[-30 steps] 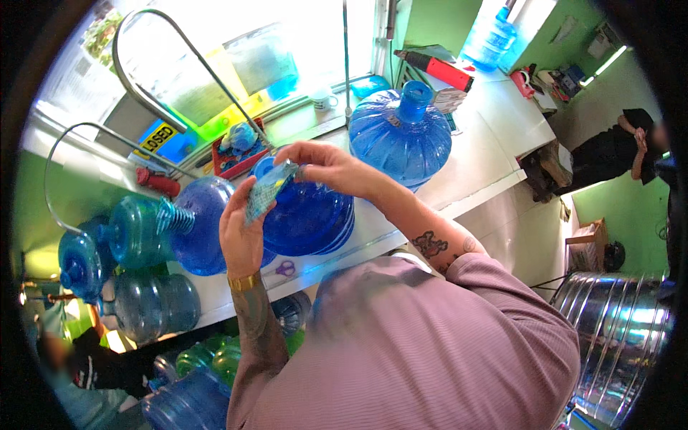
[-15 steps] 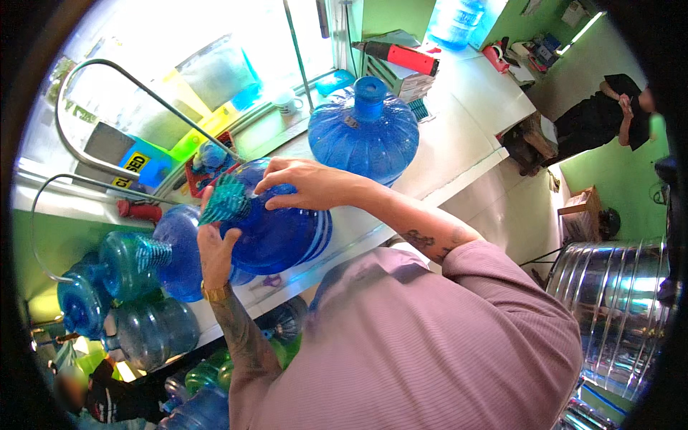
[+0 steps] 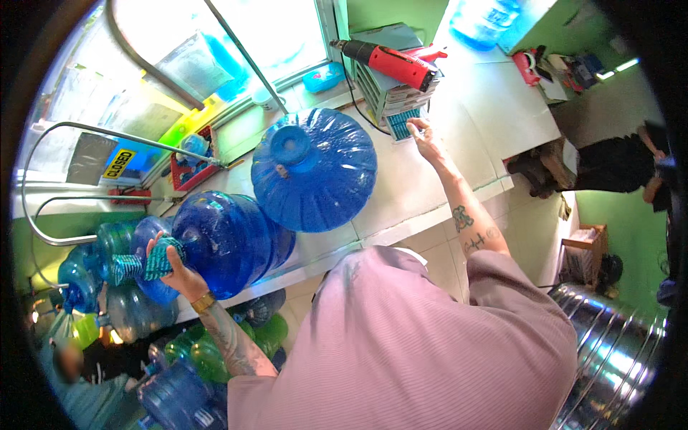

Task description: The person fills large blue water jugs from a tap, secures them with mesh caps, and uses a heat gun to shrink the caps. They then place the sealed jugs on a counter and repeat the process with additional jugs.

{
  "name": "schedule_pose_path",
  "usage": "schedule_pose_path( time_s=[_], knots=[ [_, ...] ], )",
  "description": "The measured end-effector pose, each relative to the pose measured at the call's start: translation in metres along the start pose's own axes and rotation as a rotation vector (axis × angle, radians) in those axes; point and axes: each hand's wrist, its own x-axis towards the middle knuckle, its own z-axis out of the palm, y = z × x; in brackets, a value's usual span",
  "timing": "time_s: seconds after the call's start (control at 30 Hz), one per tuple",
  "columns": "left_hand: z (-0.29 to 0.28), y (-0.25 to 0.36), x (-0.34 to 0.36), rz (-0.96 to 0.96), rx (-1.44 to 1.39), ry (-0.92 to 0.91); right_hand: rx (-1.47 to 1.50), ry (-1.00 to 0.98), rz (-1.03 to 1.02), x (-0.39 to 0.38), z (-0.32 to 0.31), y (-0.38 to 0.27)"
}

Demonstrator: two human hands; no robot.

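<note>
My left hand [image 3: 172, 269] grips the teal seal on the lying blue plastic water jug [image 3: 226, 240] at the tabletop's [image 3: 430, 179] near edge; my right hand [image 3: 424, 136] pinches teal seals [image 3: 403, 123] far across.

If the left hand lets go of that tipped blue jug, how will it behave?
The blue jug lies on its round side at the counter edge, so it would probably roll off. It looks empty, likely light. The left hand steadies its neck.

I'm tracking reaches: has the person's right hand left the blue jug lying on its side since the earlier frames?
Yes. The right hand has moved off the lying blue water jug and out across the white counter to the teal-striped pack.
</note>
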Motion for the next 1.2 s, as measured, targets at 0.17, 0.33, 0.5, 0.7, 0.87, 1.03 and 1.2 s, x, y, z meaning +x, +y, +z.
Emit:
schedule_pose_path(
  time_s=[0.17,0.33,0.5,0.7,0.87,1.03,1.2],
  knots=[
    [0.025,0.013,-0.028,-0.433,0.192,0.48,-0.44,-0.112,-0.151,0.038,0.036,0.097],
    [0.047,0.006,-0.028,-0.115,0.224,0.375,-0.499,-0.196,-0.192,0.063,0.042,0.129],
    [0.047,0.003,-0.002,-0.322,-0.067,0.415,-0.382,-0.255,-0.238,0.068,0.034,0.137],
    [0.04,-0.003,-0.001,-0.287,-0.11,0.2,-0.414,-0.316,-0.099,0.084,0.048,0.143],
    [0.056,0.01,-0.009,-0.308,0.101,0.277,-0.616,-0.357,-0.183,0.096,0.058,0.16],
    [0.123,0.056,-0.082,-0.323,0.055,0.326,-0.112,-0.043,-0.002,0.036,0.027,0.1],
    [0.148,0.11,-0.113,-0.024,-0.173,-0.317,0.714,-0.465,-0.036,-0.063,-0.043,-0.069]
  ],
)
